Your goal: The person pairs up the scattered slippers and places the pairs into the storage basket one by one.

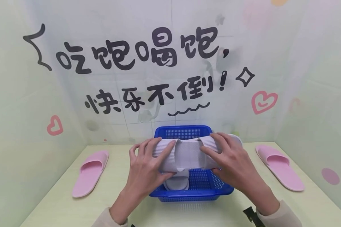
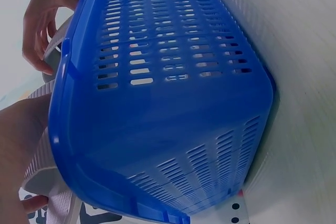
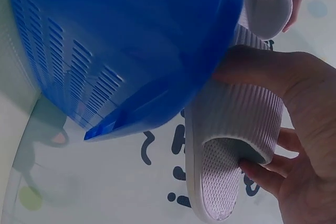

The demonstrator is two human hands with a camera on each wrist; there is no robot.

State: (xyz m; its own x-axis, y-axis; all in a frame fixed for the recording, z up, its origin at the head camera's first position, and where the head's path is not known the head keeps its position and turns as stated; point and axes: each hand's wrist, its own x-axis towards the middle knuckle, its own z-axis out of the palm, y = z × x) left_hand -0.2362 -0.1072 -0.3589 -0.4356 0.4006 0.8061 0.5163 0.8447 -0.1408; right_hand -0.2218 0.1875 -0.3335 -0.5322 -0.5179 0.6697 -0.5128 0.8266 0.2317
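Observation:
My left hand [image 1: 146,165] grips a white ribbed slipper [image 1: 168,156] by its strap, over the blue basket [image 1: 193,194]. Beside it, my right hand [image 1: 234,160] holds a second white slipper [image 3: 231,124], its fingers and thumb around the ribbed strap. In the head view the two slippers meet above the middle of the basket, their strap openings facing each other. Below them, another white slipper piece [image 1: 177,183] shows inside the basket, partly hidden by the held pair.
A pink slipper [image 1: 91,173] lies on the pale table [image 1: 110,201] at the left. Another pink slipper [image 1: 281,168] lies at the right. Behind the basket rises a wall [image 1: 170,78] printed with dark lettering, with side walls enclosing the table.

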